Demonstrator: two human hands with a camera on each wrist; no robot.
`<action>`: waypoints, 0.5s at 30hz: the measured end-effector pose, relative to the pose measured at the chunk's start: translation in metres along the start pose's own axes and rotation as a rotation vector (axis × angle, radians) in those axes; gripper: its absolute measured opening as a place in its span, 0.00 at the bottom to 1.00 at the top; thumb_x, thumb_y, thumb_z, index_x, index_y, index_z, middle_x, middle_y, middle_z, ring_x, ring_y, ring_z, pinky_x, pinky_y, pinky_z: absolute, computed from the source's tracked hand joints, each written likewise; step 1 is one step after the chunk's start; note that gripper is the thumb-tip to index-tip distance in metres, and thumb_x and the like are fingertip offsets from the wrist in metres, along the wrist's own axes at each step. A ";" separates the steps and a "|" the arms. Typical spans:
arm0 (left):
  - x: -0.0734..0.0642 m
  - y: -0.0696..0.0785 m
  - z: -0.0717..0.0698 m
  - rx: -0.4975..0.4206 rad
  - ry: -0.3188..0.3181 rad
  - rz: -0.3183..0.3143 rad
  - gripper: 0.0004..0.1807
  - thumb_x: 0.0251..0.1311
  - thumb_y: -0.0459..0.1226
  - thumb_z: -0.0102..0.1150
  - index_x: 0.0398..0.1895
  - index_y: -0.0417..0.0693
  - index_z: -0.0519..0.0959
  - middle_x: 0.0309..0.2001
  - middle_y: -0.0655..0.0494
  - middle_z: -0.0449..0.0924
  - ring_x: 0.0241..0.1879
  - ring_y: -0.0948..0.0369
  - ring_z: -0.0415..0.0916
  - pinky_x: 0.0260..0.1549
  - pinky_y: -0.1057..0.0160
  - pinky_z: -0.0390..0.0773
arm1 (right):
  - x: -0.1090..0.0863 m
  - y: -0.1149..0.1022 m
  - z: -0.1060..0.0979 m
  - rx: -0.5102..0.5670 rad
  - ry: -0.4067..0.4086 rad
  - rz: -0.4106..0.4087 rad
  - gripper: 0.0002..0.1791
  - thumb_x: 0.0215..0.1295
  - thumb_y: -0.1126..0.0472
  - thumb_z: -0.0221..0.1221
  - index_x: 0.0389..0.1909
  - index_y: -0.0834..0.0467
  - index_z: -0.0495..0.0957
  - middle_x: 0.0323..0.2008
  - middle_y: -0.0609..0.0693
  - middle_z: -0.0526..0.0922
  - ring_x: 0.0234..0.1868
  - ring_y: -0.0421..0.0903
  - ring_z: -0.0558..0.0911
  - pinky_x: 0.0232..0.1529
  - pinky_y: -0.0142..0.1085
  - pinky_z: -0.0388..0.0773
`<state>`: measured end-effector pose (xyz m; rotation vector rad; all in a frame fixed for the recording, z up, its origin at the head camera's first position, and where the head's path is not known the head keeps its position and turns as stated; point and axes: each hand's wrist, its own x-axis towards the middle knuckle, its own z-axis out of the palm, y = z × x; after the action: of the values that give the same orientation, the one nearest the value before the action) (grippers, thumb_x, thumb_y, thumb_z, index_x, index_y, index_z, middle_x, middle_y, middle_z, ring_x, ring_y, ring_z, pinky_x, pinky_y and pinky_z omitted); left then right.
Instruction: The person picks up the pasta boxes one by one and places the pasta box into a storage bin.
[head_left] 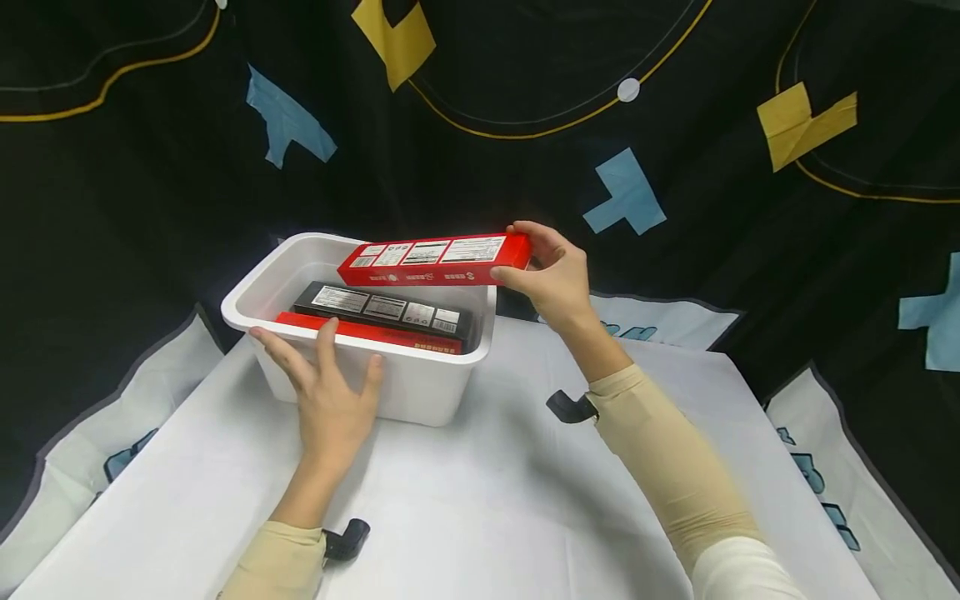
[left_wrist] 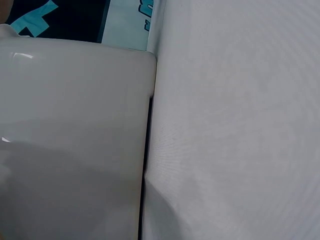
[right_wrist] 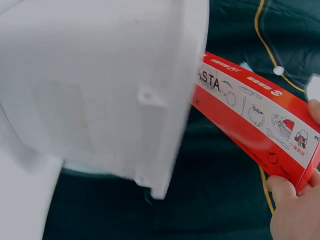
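Note:
A red pasta box (head_left: 435, 260), its printed white panels facing up, is held over the back of a white plastic bin (head_left: 420, 387). My right hand (head_left: 555, 275) pinches its right end, thumb on the near side and fingers at the far edge. The right wrist view shows the letters "ASTA" on the box (right_wrist: 250, 112). Inside the bin lie a black box (head_left: 386, 308) and, in front of it, another red box (head_left: 367, 332). My left hand (head_left: 330, 400) rests with spread fingers against the bin's near rim and front wall.
The bin stands on a table with a white cloth (head_left: 480, 517). Behind the table hangs a black backdrop (head_left: 487, 175) with blue and yellow tape pieces. A black wrist mount (head_left: 572, 407) sticks out from the right sleeve, and another (head_left: 347, 540) from the left.

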<state>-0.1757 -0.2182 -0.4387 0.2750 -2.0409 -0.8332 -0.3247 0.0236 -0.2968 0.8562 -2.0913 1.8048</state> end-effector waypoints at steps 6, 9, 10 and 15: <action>0.000 -0.001 -0.001 0.014 -0.035 -0.021 0.40 0.56 0.51 0.63 0.72 0.61 0.59 0.75 0.56 0.11 0.73 0.54 0.13 0.57 0.40 0.67 | 0.004 0.012 0.030 0.029 -0.043 0.123 0.33 0.47 0.53 0.76 0.58 0.42 0.77 0.56 0.37 0.78 0.56 0.44 0.74 0.45 0.40 0.80; 0.000 -0.001 -0.002 0.018 -0.038 -0.021 0.41 0.56 0.51 0.64 0.72 0.61 0.59 0.75 0.56 0.11 0.73 0.55 0.13 0.56 0.40 0.68 | 0.006 0.019 0.041 0.039 -0.049 0.170 0.33 0.46 0.53 0.76 0.57 0.41 0.78 0.55 0.37 0.78 0.56 0.44 0.74 0.44 0.40 0.80; -0.001 -0.001 -0.001 0.019 -0.036 -0.023 0.41 0.56 0.51 0.64 0.72 0.61 0.59 0.75 0.56 0.11 0.73 0.54 0.13 0.56 0.40 0.68 | 0.007 0.021 0.044 0.037 -0.048 0.182 0.33 0.46 0.53 0.76 0.57 0.41 0.78 0.55 0.36 0.78 0.56 0.44 0.74 0.44 0.40 0.80; -0.001 -0.001 -0.002 0.020 -0.035 -0.032 0.41 0.56 0.52 0.63 0.72 0.60 0.59 0.75 0.56 0.10 0.73 0.54 0.13 0.56 0.40 0.68 | 0.012 0.032 0.054 0.027 -0.079 0.224 0.34 0.46 0.52 0.76 0.58 0.41 0.77 0.56 0.36 0.78 0.57 0.44 0.73 0.44 0.40 0.80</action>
<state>-0.1733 -0.2192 -0.4389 0.3072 -2.0836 -0.8433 -0.3423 -0.0293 -0.3271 0.7359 -2.2984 1.9413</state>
